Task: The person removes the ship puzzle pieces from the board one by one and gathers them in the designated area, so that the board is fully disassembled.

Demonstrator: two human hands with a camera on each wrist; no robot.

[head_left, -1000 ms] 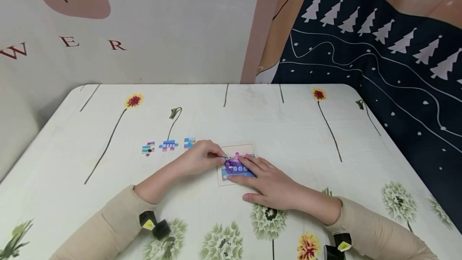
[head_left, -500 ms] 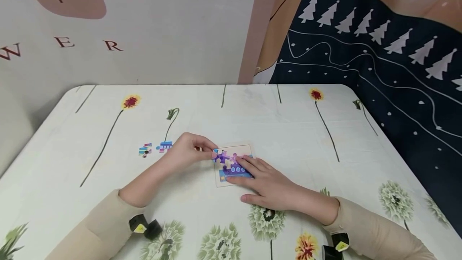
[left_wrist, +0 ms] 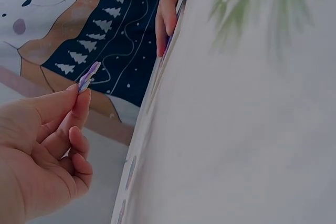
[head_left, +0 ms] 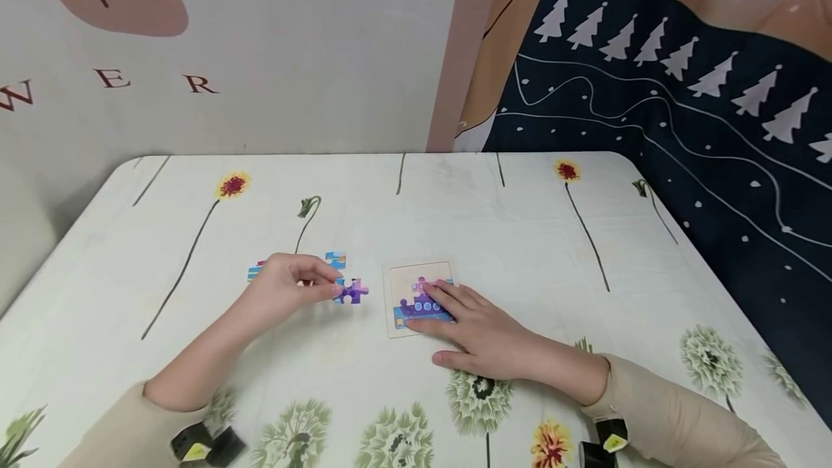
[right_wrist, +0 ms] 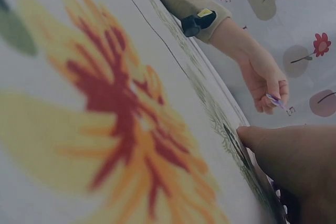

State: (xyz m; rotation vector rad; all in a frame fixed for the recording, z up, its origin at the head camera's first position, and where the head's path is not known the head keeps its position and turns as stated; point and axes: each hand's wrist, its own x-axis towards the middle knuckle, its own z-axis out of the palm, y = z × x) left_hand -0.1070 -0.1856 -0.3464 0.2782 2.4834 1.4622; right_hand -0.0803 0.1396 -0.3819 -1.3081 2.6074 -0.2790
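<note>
My left hand (head_left: 286,287) pinches a purple jigsaw piece (head_left: 354,292) between thumb and index finger, held to the left of the puzzle board (head_left: 398,274). The left wrist view shows this piece (left_wrist: 90,76) edge-on at the fingertips, raised off the tabletop, with the other fingers curled loosely. My right hand (head_left: 484,338) lies with its fingers spread over the board's right part, fingertips on the joined pieces (head_left: 421,307) that form a purple ship on blue. The right-hand side of that picture is hidden under the fingers. Bare board shows at the picture's upper left.
Beyond my left hand lies a loose blue jigsaw piece (head_left: 335,260). Another loose piece (head_left: 254,273) is partly covered by that hand. A white flowered cloth (head_left: 507,230) covers the table, which ends at a wall at the back.
My left hand has drawn the purple piece away from the board, leftward, uncovering the blue loose piece and covering others. The right hand stays on the board.
</note>
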